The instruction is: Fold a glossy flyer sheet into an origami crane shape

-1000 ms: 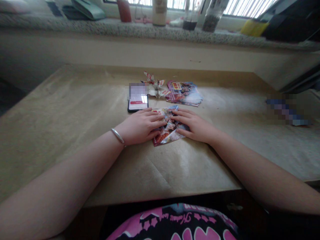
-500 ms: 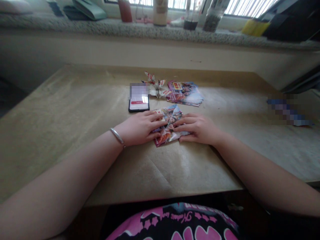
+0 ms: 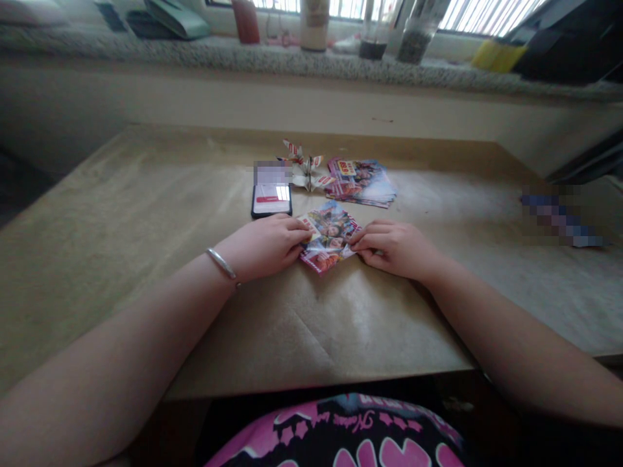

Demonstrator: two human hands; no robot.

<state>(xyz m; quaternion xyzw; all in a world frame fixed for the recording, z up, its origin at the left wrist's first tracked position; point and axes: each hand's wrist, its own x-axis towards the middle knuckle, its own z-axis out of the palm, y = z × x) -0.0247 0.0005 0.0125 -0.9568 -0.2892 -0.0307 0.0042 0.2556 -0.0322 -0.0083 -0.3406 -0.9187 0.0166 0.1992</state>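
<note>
There was only one camera. It sat on the person's head and looked forward and down over the table (image 3: 146, 214), toward the window ledge (image 3: 195, 55) at the far side. It was near enough to show the little pictures on the folded paper (image 3: 329, 237) between the left hand (image 3: 265, 246) and the right hand (image 3: 396, 250).
</note>
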